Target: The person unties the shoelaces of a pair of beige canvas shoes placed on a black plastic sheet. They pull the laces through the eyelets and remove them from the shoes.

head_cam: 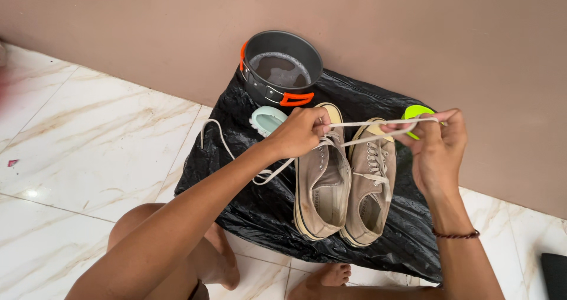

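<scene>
over the black plastic sheet (260, 211) on the floor, my left hand (300, 133) pinches a pale shoelace (366, 123) above the left shoe (322, 188), grip closed on it. my right hand (438, 149) holds the lace's other stretch taut, fingers (434, 136) curled round it, just above the right shoe (369, 188). loose lace trails left across the sheet. behind them by the wall: a grey pot (282, 69) of cloudy water, a pale green brush (268, 120).

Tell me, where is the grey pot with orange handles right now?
In the head view, the grey pot sits top centre against the wall, on the far edge of the black plastic sheet, just beyond the pale green brush.
</scene>
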